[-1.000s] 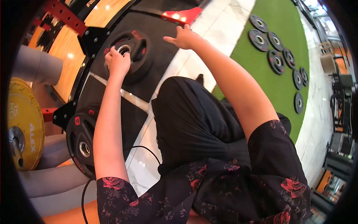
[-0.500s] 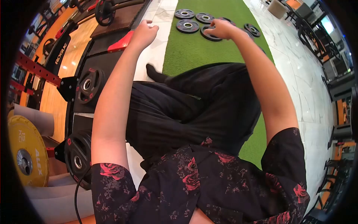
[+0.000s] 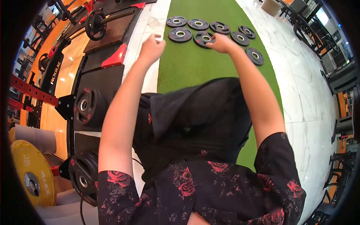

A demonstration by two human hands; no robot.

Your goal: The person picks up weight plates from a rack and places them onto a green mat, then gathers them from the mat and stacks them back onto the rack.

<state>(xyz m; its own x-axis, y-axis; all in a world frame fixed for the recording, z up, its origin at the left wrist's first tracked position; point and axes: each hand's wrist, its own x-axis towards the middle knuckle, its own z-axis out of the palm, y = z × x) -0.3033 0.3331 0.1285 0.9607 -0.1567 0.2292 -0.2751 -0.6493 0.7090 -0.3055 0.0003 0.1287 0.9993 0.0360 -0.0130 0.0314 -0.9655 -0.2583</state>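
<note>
My left hand (image 3: 152,48) is held up over the white tile strip by the edge of the green turf, fingers loosely bent and apart, with nothing in it. In front of me my right hand (image 3: 222,43) hovers with thumb and fingers apart, also holding nothing. In view it overlaps the side of a black weight plate (image 3: 198,39); contact cannot be made out. Several more black plates lie flat on the turf, among them a left one (image 3: 173,35), a far one (image 3: 198,24) and a nearer right one (image 3: 252,60).
Green turf (image 3: 180,75) runs ahead, with marble tiles (image 3: 300,97) on the right. At my left stand a rack with black plates (image 3: 90,108), a yellow plate (image 3: 37,165) and a barbell (image 3: 116,17). My bent legs in black trousers (image 3: 195,112) are in front of me.
The view has tilted and shifted, so the plates sit lower and more of them show. Both hands have come slightly closer together; my foot is no longer visible.
</note>
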